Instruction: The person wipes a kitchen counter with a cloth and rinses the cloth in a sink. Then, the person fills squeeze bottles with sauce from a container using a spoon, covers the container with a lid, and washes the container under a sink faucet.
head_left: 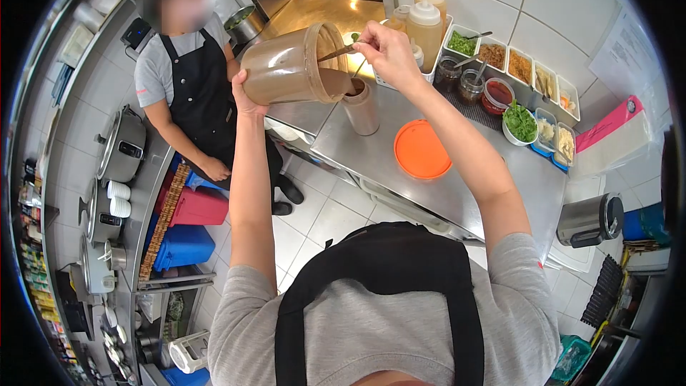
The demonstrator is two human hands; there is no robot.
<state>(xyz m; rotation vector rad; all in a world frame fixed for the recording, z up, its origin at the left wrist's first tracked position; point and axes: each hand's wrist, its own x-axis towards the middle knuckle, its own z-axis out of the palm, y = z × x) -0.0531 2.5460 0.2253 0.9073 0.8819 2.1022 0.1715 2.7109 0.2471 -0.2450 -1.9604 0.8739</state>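
My left hand (250, 96) grips a large plastic tub (282, 68) of brown sauce from its base and side. The tub is tipped, its mouth facing right and downward. Brown sauce (334, 84) lies at its lower rim, right above the open top of a clear squeeze bottle (362, 116) on the counter. With its fingers pinched, my right hand (389, 53) holds a thin utensil (337, 53) smeared brown, which reaches into the tub's mouth; its far end is hidden. An orange round lid (423, 149) lies flat on the steel counter near the bottle.
Sauce bottles (424, 25) stand in a white basket by the wall. Along the back are topping containers (493, 57), dark jars (471, 86) and a bowl of green leaves (519, 125). A co-worker in a black apron (200, 75) stands at left. A steel jug (589, 220) is at right.
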